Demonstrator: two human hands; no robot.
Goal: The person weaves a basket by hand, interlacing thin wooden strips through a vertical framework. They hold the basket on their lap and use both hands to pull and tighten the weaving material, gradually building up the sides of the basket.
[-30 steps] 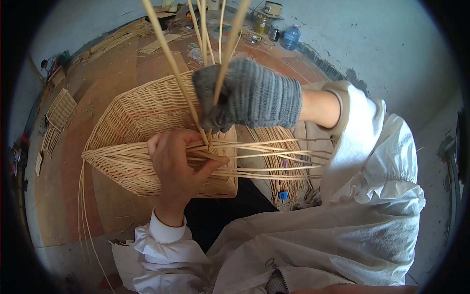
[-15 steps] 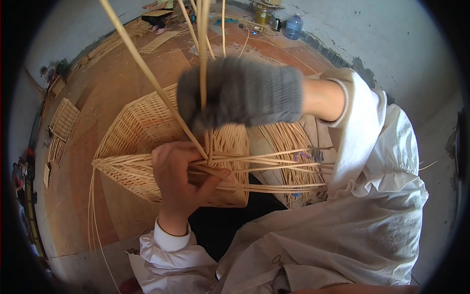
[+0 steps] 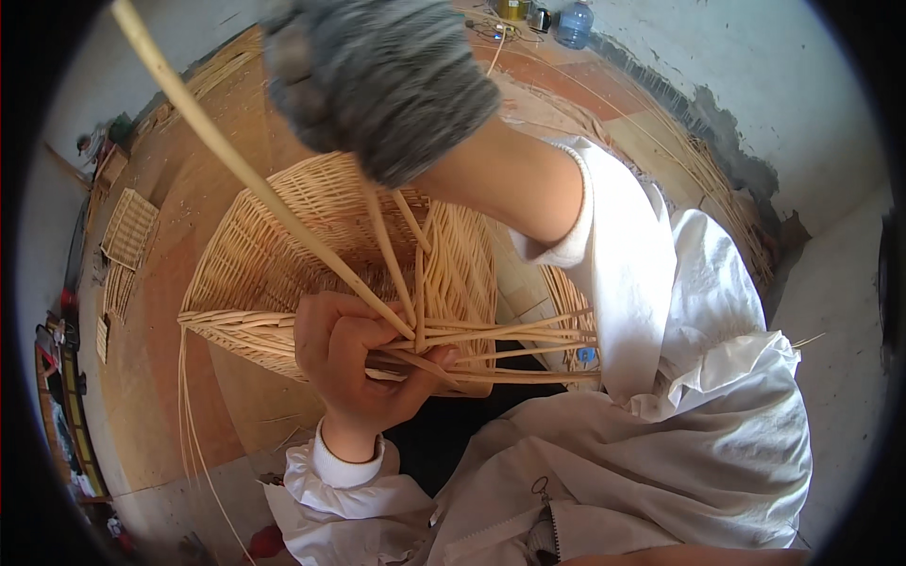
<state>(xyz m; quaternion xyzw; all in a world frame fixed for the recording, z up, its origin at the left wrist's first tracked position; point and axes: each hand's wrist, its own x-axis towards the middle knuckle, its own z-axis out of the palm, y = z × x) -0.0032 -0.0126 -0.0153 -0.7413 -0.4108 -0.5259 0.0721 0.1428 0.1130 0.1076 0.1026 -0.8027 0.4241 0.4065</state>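
Note:
A woven pale wicker basket [image 3: 241, 245] rests over my lap, loose rods fanning right from its near rim. My left hand [image 3: 363, 368], bare, is closed on rods [image 3: 434, 351] at that rim, beside where several stand up. A long thick rod [image 3: 217, 151] slants from there toward the upper left. Above the basket, my right hand [image 3: 377, 85], in a grey knit glove, is raised and blurred, fingers curled over the upper parts of other upright rods; exactly what they grip is hidden.
Woven panels [image 3: 129, 229] lie on the floor [image 3: 179, 377] at left. Rods are bundled right of the basket, by a small blue object [image 3: 585, 355]. Along the back wall are a water jug [image 3: 574, 26], kettle [image 3: 540, 21] and cords; long rods [image 3: 717, 198] lie beside the right wall.
My gloved right hand has risen far up and leftward, covering the tops of upright rods. The long rod leans further left. My left hand keeps its grip, slightly lower in view.

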